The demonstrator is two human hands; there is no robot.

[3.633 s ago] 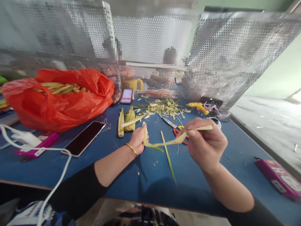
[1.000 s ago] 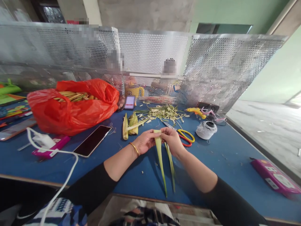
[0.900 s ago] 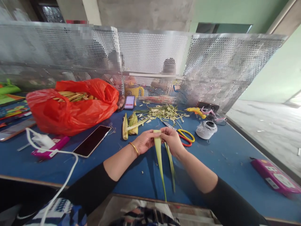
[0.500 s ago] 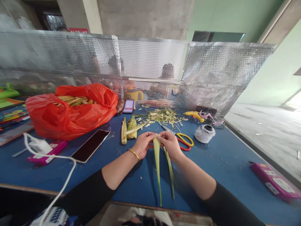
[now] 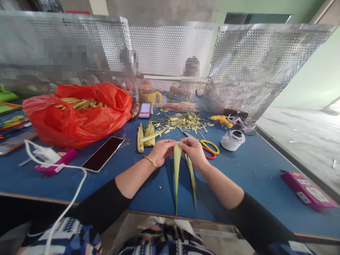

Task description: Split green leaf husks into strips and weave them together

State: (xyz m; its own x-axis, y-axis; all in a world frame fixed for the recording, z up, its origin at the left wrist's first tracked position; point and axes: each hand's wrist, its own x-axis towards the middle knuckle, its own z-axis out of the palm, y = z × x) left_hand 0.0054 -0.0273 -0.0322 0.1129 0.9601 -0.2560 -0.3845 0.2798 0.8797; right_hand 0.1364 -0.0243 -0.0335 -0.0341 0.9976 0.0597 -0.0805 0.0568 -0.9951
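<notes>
Both hands meet over the middle of the blue table, pinching the top of a pale green corn husk (image 5: 177, 166) whose narrow tip hangs toward me. My left hand (image 5: 161, 152) is closed on its left edge, a gold bangle at the wrist. My right hand (image 5: 194, 151) is closed on the right side of the same husk. Below the right hand, a thinner green husk strip (image 5: 191, 180) hangs or lies; whether the fingers grip it is hidden. Scissors (image 5: 211, 147) with yellow and red handles lie just beyond my right hand. Folded husk pieces (image 5: 149, 136) lie beyond my left hand.
A red plastic bag (image 5: 79, 124) of husks stands at left, near a dark phone (image 5: 103, 154) and white cable (image 5: 79, 198). Husk scraps (image 5: 186, 121), a yellow glue gun (image 5: 222, 120) and white thread (image 5: 232, 141) lie farther back. A perforated metal screen (image 5: 170, 49) separates people opposite.
The camera view has tilted down, so the table things appear higher. Both hands keep their pinch on the husk, whose tip has swung slightly left.
</notes>
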